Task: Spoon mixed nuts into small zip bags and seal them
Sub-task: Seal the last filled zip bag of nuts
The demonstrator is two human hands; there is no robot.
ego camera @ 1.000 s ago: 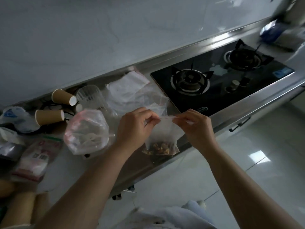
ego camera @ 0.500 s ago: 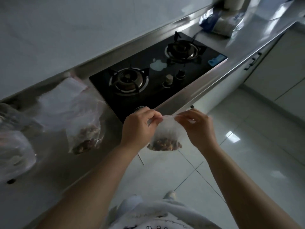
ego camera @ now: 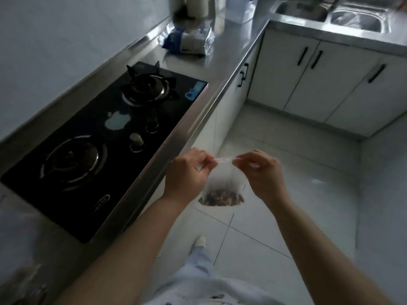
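Now both hands pinch the top strip of a small zip bag (ego camera: 222, 179): the left hand (ego camera: 187, 175) has its grip closed on the left end, the right hand (ego camera: 261, 172) on the right end. Held in the air over the floor (ego camera: 297, 194), past the table's (ego camera: 198, 119) front edge, the bag hangs with mixed nuts (ego camera: 221, 198) pooled at its bottom.

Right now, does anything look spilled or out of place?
No nuts are spilled. One odd thing: both hands, left and right, pinch the bag of nuts above the floor, beside the counter.
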